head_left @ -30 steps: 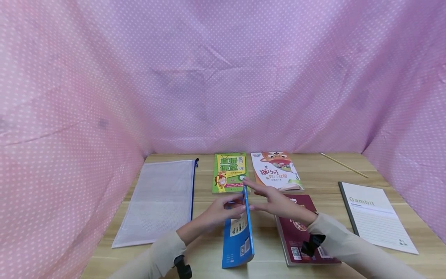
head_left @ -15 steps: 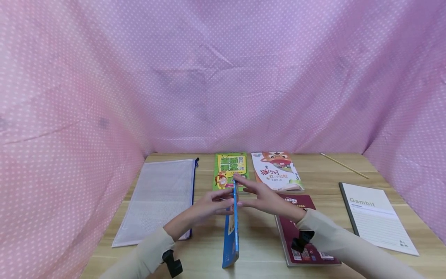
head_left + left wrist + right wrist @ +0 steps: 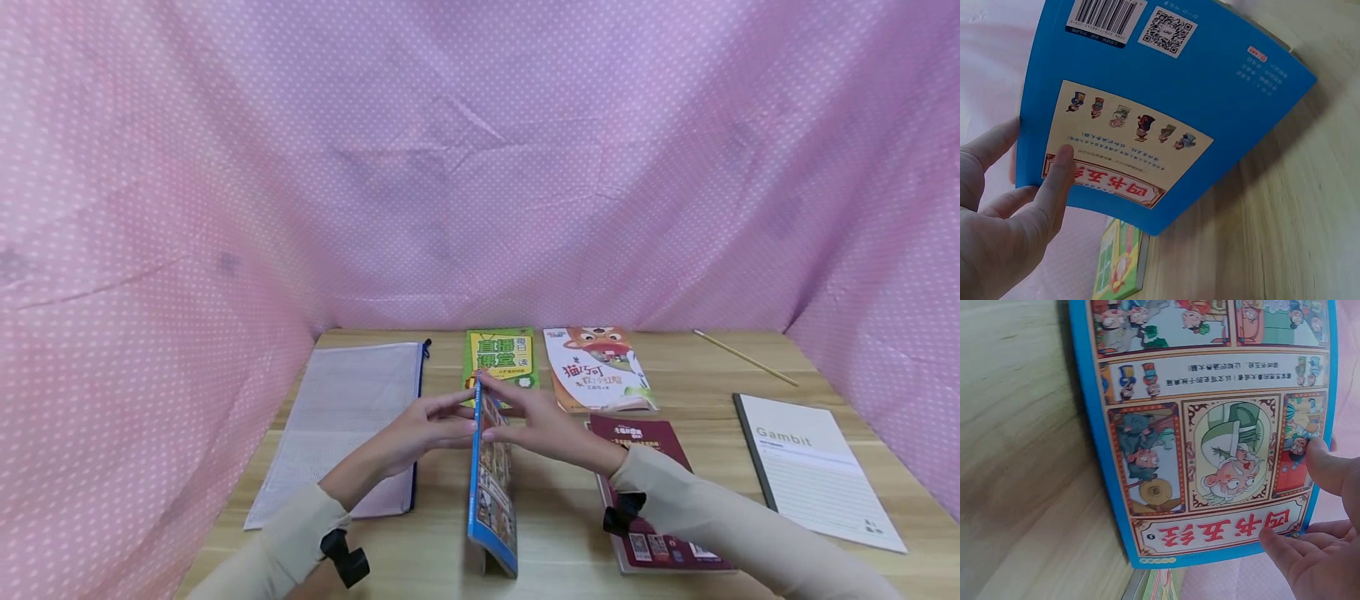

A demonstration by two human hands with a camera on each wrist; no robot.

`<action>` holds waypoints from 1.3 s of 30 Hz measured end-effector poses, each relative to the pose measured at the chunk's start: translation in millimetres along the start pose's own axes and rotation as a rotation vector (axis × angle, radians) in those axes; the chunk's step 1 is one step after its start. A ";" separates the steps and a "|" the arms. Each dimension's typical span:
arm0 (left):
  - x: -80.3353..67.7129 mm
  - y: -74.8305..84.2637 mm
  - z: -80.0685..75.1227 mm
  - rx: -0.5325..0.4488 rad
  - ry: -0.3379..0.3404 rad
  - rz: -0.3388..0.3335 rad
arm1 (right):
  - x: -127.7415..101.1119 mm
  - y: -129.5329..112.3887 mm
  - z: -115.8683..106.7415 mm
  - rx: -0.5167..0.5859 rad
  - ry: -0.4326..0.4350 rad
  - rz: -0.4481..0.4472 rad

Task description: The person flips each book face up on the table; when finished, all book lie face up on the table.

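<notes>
Standing on edge at the middle of the wooden table (image 3: pixel 697 367), a blue book (image 3: pixel 491 483) is pressed between the left hand (image 3: pixel 420 429) and right hand (image 3: pixel 536 425), fingers straight against both covers. It is lifted upright but not yet laid anywhere; four other books and a mesh pouch (image 3: pixel 337 425) lie untouched around it.

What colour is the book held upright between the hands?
Bright blue book, clearest in the left wrist view.

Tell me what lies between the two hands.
The blue book, standing on edge on the table, lies between the left hand and right hand, both touching its covers. The head view shows this.
</notes>
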State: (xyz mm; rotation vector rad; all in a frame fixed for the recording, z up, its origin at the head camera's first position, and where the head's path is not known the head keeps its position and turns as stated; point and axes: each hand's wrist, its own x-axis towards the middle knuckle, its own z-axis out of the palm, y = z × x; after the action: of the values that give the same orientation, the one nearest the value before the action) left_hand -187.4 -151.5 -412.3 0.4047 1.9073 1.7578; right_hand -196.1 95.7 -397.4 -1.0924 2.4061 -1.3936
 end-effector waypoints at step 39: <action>-26.3 -24.1 -37.1 0.062 -0.003 -0.120 | -2.7 13.9 35.9 -0.281 -0.377 0.072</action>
State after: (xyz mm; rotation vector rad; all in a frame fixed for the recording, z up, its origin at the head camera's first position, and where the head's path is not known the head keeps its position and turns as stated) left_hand -183.2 -199.5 -430.5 0.3075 1.9462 1.6235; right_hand -184.7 76.9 -429.1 -1.1890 2.3706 -0.7563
